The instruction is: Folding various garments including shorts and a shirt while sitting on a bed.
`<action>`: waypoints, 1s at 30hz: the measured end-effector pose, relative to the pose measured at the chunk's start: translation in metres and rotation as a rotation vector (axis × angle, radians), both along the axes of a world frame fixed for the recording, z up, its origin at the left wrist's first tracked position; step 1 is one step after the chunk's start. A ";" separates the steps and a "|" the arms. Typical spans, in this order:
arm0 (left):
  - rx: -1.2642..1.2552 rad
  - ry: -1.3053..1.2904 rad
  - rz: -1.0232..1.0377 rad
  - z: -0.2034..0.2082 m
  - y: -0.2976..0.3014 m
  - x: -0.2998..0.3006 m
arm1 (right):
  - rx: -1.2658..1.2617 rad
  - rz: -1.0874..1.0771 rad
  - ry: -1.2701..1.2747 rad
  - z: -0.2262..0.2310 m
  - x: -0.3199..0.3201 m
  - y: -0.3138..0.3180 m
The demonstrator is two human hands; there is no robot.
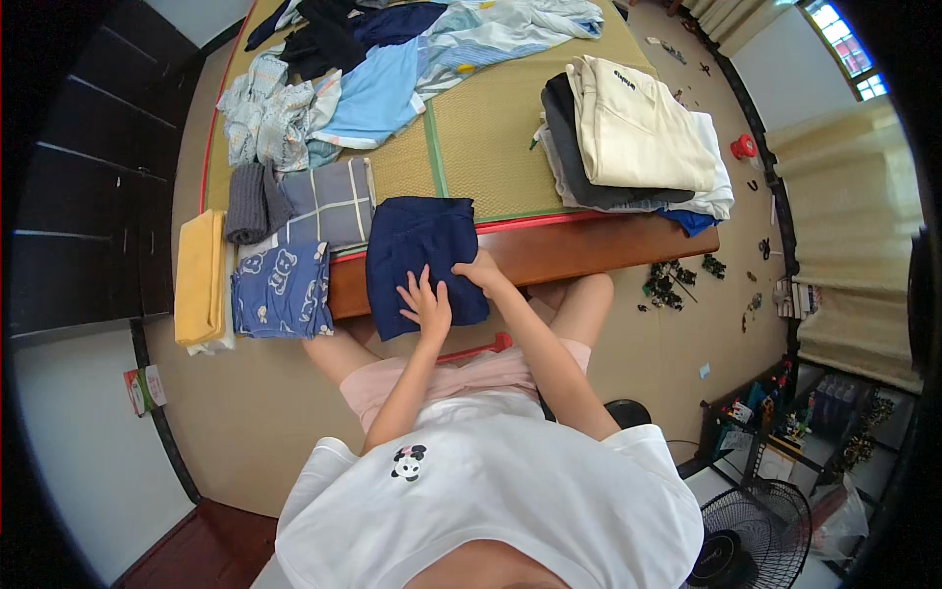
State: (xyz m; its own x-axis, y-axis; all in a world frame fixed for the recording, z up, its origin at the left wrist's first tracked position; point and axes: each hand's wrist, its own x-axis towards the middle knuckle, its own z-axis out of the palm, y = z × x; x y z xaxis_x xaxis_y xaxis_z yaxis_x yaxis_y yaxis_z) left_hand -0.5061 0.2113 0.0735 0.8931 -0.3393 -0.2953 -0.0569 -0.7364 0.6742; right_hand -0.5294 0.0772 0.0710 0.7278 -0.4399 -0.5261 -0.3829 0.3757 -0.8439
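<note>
Dark cabinets [83, 201], beige floor [648, 383], cream curtains [849, 226]

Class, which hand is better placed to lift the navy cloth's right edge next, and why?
Probably the right hand: it is at that edge, while the left hand lies spread on the navy cloth.

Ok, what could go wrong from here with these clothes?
The navy garment juts past the wooden ledge, so it might slide off if the left hand and right hand let go. The uneven clothes pile at right sits near the edge; a bump could topple it.
</note>
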 end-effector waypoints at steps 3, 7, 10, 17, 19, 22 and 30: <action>-0.068 0.083 0.052 -0.001 0.007 0.002 | -0.136 -0.042 0.008 0.016 0.008 0.016; -0.344 0.369 0.138 0.008 0.015 0.018 | -0.543 0.160 0.017 0.061 0.020 0.028; -0.735 0.640 0.259 0.041 0.012 0.019 | -0.738 0.307 0.070 0.129 0.017 0.043; -1.742 1.427 -0.061 0.120 -0.038 0.037 | -1.573 0.363 -0.273 0.202 -0.020 0.010; -1.919 1.289 -0.297 0.124 -0.079 0.059 | -1.826 0.312 -0.295 0.239 -0.022 -0.017; -0.731 -0.266 -0.832 0.148 -0.185 0.104 | -2.098 0.207 -0.243 0.287 -0.028 -0.079; -1.406 0.402 -0.731 0.174 -0.379 0.075 | -2.489 -0.041 -0.095 0.315 -0.074 -0.232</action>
State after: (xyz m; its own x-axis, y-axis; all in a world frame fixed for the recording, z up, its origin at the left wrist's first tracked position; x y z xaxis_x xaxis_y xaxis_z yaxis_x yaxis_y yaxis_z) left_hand -0.4314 -0.1673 0.2474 0.3776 -0.8186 0.4328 0.2372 0.5373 0.8093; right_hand -0.6029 -0.1544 0.3855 0.6875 0.0723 0.7226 -0.3580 -0.8319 0.4239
